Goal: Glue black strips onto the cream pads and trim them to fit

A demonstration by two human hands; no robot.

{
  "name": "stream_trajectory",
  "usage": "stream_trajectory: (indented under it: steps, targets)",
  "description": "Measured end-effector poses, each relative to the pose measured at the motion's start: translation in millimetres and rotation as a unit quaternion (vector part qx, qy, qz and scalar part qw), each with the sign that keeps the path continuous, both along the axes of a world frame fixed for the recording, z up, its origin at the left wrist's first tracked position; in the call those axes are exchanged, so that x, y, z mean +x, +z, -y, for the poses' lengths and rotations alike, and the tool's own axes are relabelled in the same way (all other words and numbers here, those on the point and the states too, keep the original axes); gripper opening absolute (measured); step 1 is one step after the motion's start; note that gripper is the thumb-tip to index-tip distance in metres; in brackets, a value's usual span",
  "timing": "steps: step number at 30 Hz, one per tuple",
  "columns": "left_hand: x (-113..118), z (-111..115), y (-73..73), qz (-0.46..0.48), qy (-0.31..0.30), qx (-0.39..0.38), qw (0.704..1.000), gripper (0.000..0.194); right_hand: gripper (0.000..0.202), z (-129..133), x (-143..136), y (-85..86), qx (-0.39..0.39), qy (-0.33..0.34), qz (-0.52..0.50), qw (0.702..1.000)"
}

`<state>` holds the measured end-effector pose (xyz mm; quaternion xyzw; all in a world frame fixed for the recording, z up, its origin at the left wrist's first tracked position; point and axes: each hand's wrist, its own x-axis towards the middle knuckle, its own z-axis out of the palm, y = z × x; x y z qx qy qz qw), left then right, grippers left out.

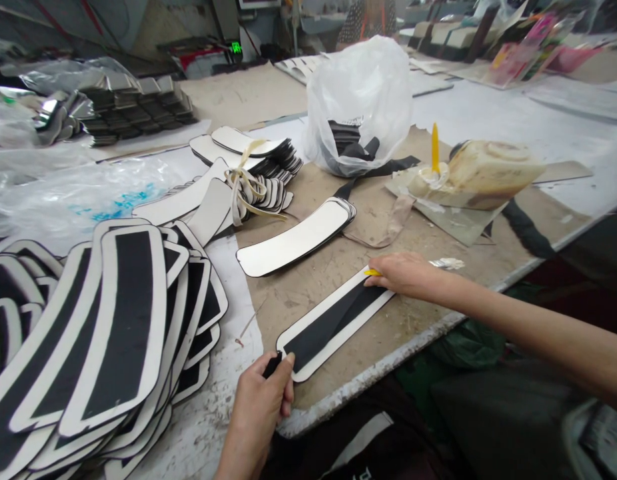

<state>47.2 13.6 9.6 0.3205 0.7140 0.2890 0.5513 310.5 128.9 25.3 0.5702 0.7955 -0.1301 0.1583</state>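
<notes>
A long white piece (pixel 308 370) with a black strip (pixel 328 320) on it lies on the brown sheet near the table's front edge. My left hand (pixel 266 393) is closed at its near left end, with something small and black between the fingers. Over the far right end is my right hand (pixel 398 273), closed on a yellow-handled brush; the yellow tip shows by the fingers and whitish bristles (pixel 447 264) stick out beyond the hand. Behind the piece rests a small stack of curved white pieces (pixel 293 240).
Black-and-white pieces (pixel 123 320) are piled at the left, with tied bundles (pixel 258 167) behind. A plastic bag (pixel 358 100) holds black strips. A glue-stained container (pixel 493 170) stands at the right, beside an upright yellow stick (pixel 435 150).
</notes>
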Motion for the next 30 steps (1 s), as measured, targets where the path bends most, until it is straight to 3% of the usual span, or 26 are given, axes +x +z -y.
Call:
stream_trajectory:
  steps: [9, 16, 21, 26, 30]
  targets:
    - [4, 1, -3.1, -0.027, -0.006, 0.011, 1.0, 0.03, 0.034, -2, -2, 7.2, 0.007, 0.001, 0.033, 0.999]
    - [3, 2, -8.4, -0.027, -0.015, 0.016, 0.999, 0.031, 0.055, -3, 1, 10.1, 0.044, -0.043, 0.056, 0.997]
    - [1, 2, -10.0, -0.026, -0.028, 0.015, 0.999, 0.03, 0.049, -1, 21, 13.6, 0.075, -0.084, 0.044, 0.993]
    - [2, 0, -14.3, -0.023, -0.024, 0.018, 0.999, 0.03, 0.035, -1, 44, 20.9, 0.1, -0.092, -0.08, 0.987]
    - [1, 0, -13.0, 0.024, 0.003, 0.031, 0.999, 0.03, 0.04, 4, 42, 11.7, 0.005, -0.126, -0.205, 0.971]
